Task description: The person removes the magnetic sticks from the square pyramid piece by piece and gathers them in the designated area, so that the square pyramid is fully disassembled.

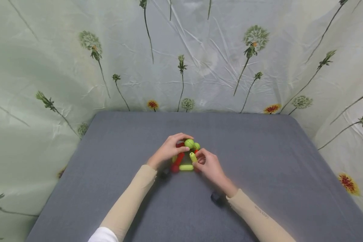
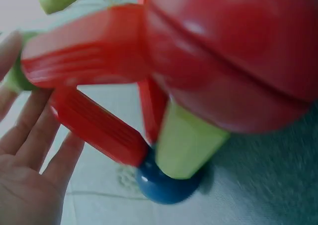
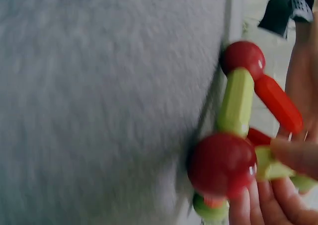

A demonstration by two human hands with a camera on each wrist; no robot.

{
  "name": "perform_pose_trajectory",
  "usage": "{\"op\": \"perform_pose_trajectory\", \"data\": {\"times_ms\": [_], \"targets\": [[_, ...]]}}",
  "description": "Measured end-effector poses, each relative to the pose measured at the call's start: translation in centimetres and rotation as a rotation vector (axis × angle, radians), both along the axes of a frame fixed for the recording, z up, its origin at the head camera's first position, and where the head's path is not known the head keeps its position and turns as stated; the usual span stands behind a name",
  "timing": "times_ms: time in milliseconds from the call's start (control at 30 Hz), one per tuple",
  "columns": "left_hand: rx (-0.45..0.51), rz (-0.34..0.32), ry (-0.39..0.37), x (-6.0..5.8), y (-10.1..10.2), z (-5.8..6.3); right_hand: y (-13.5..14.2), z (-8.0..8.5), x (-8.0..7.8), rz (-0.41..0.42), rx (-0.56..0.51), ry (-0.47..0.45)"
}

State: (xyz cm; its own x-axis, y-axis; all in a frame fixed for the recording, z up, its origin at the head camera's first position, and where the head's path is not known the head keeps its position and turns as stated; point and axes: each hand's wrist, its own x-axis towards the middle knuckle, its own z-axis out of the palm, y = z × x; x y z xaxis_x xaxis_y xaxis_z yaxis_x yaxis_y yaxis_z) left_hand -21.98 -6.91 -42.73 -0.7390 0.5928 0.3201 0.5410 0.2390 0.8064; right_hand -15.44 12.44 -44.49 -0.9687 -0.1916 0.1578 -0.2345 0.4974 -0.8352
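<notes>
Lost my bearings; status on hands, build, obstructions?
Left hand grips green ball. Right hand pinches green rod, upper end bare. Ball-and-rod frame on grey table. Nothing seen blocking rod's end.

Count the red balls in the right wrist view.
2: the upper red ball sits at the top end of a yellow-green rod, the lower red ball at its bottom end. More may be hidden.

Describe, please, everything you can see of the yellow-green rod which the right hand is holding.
The yellow-green rod is short, with flattened sides, and looks like plastic. Its visible end has a dark hole. It is tilted, holed end up, over the grey table, pinched by the right hand. Its other end is hidden, so I cannot tell whether it is attached.
</notes>
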Motion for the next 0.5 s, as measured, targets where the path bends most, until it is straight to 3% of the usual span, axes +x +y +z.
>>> {"op": "perform_pose_trajectory", "data": {"times_ms": [167, 333, 500], "targets": [[-0.045, -0.045, 0.012, 0.4, 0.0, 0.3, 1.1, 0.2, -0.7, -0.027, -0.084, -0.074], [-0.033, -0.065, -0.038, 1.0, 0.0, 1.1, 1.5, 0.3, -2.5, 0.015, -0.025, 0.042], [-0.023, -0.071, -0.06, 1.0, 0.3, 0.5, 1.3, -0.3, -3.4, 0.082, 0.073, 0.106]]}}
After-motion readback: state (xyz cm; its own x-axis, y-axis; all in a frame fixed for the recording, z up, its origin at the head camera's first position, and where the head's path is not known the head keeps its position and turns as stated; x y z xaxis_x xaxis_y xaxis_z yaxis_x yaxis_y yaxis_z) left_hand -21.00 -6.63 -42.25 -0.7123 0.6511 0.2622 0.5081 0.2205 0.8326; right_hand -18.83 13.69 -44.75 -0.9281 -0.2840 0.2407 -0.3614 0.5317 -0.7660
